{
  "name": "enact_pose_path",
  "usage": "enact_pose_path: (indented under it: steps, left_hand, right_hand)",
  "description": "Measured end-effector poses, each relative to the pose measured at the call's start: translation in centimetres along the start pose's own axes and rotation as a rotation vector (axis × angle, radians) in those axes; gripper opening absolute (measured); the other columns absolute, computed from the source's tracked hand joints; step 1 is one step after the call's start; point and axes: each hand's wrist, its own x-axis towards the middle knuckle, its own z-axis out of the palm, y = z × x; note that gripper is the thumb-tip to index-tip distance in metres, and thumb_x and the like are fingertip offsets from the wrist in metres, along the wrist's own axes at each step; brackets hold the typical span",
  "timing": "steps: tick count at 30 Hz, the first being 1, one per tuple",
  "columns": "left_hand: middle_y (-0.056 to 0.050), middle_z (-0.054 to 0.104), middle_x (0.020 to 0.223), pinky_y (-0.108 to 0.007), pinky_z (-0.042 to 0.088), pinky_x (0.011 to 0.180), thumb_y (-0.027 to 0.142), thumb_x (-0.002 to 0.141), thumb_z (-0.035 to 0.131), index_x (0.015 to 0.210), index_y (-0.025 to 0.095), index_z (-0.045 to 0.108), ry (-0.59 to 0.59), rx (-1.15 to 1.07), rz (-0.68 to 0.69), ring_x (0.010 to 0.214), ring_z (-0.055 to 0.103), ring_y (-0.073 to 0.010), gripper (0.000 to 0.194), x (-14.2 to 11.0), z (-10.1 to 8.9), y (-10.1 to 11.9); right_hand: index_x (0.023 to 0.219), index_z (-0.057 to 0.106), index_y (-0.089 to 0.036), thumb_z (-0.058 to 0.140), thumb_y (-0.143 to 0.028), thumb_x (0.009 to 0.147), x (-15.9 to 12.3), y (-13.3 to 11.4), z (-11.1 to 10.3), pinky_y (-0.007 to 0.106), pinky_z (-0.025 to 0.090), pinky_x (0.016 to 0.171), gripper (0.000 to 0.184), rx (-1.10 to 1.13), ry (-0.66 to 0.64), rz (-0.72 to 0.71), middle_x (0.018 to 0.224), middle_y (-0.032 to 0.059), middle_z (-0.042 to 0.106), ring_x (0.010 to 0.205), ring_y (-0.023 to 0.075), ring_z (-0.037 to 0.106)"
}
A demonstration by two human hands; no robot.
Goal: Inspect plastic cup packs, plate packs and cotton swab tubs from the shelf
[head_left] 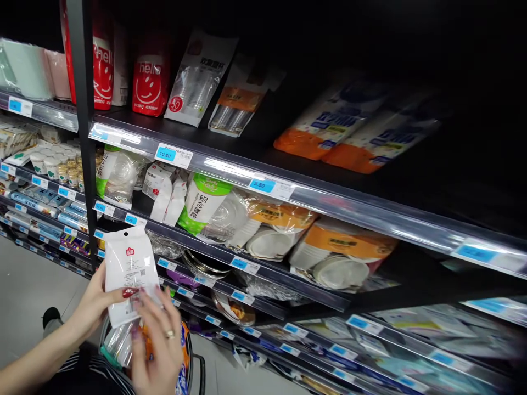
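- The left hand (95, 300) is gripping a white packet (130, 266), with its thumb pressing on the front and its red nail showing.
- The white packet is standing nearly upright in front of the shelves, with its little red house picture facing the person.
- The right hand (160, 340) is wearing a ring (169, 333) and bending its fingers by the packet's lower right side; it is looking blurry, so I cannot tell if it is gripping.
- Under the hands, a clear plastic pack (123, 346) is sitting beside an orange and blue pack (184, 343).
- On the shelf above, two red "hello" packs (150, 82) are showing smiley faces, and a clear cup pack (197, 82) is leaning next to them.
- One shelf lower, small white packs (158, 186) are standing beside a green and white pack (208, 203).
- Blue price tags (173, 155) are running along the shelf edges.
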Motion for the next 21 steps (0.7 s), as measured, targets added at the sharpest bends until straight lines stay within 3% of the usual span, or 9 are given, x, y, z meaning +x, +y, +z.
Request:
enact_pose_path:
  steps: [1, 3, 6, 8, 11, 14, 21]
  left_hand:
    - [-0.01, 0.073, 0.106, -0.031, 0.056, 0.074, 0.024, 0.048, 0.089, 0.117, 0.02, 0.054, -0.003, -0.017, -0.002, 0.097, 0.068, -0.0303, 0.078, 0.0, -0.3, 0.2]
    - [-0.006, 0.076, 0.094, -0.029, 0.057, 0.067, 0.02, 0.047, 0.089, 0.106, 0.021, 0.06, -0.049, -0.054, -0.013, 0.088, 0.07, -0.028, 0.066, -0.2, -0.7, 0.5]
    - [-0.003, 0.077, 0.084, -0.027, 0.057, 0.065, 0.018, 0.05, 0.088, 0.095, 0.021, 0.067, -0.18, -0.075, -0.031, 0.08, 0.071, -0.0247, 0.05, -0.5, -1.1, 0.7]
    - [-0.003, 0.077, 0.087, -0.029, 0.058, 0.068, 0.019, 0.055, 0.086, 0.095, 0.021, 0.069, -0.278, -0.072, -0.038, 0.08, 0.071, -0.024, 0.043, -0.5, -1.3, 0.7]
    - [-0.004, 0.077, 0.089, -0.03, 0.058, 0.07, 0.019, 0.059, 0.084, 0.098, 0.021, 0.071, -0.378, -0.054, -0.034, 0.083, 0.071, -0.0255, 0.042, -0.3, -1.4, 0.7]
    - [-0.006, 0.077, 0.091, -0.031, 0.058, 0.072, 0.019, 0.059, 0.083, 0.102, 0.021, 0.071, -0.421, -0.042, -0.039, 0.086, 0.071, -0.0269, 0.045, -0.2, -1.5, 0.7]
    - [-0.005, 0.077, 0.092, -0.03, 0.058, 0.072, 0.019, 0.061, 0.082, 0.1, 0.023, 0.072, -0.448, -0.025, -0.038, 0.084, 0.071, -0.025, 0.041, -0.4, -1.3, 0.9]
  right_hand:
    - [0.123, 0.059, -0.028, 0.052, -0.024, 0.087, 0.2, 0.4, -0.5, 0.055, 0.043, 0.1, 0.037, 0.08, 0.058, 0.132, 0.12, 0.0084, 0.064, 0.121, 0.0319, 0.053]
    - [0.119, 0.059, -0.024, 0.054, -0.033, 0.089, 0.8, 0.8, -1.3, 0.046, 0.053, 0.089, 0.032, 0.297, 0.046, 0.437, 0.12, 0.0122, 0.063, 0.112, 0.0298, 0.06]
    - [0.12, 0.056, -0.021, 0.061, -0.046, 0.084, 1.7, 0.6, -2.0, 0.039, 0.056, 0.083, 0.044, 0.687, -0.184, 0.682, 0.116, 0.0131, 0.066, 0.1, 0.0271, 0.066]
    - [0.117, 0.058, -0.022, 0.067, -0.049, 0.079, 1.8, 0.0, -2.2, 0.038, 0.056, 0.084, 0.048, 0.791, -0.197, 0.755, 0.111, 0.0113, 0.068, 0.099, 0.0268, 0.066]
    - [0.112, 0.061, -0.021, 0.072, -0.052, 0.072, 1.5, -0.8, -2.1, 0.037, 0.056, 0.081, 0.052, 0.766, -0.071, 0.839, 0.107, 0.0101, 0.07, 0.097, 0.0272, 0.066]
    - [0.11, 0.062, -0.021, 0.074, -0.053, 0.07, 1.1, -1.2, -1.9, 0.036, 0.057, 0.079, 0.053, 0.736, -0.01, 0.835, 0.106, 0.0097, 0.07, 0.095, 0.0267, 0.067]
    - [0.11, 0.059, -0.022, 0.072, -0.054, 0.072, 1.2, -1.4, -2.2, 0.035, 0.054, 0.084, 0.051, 0.747, -0.035, 0.843, 0.108, 0.0083, 0.069, 0.097, 0.0255, 0.065]
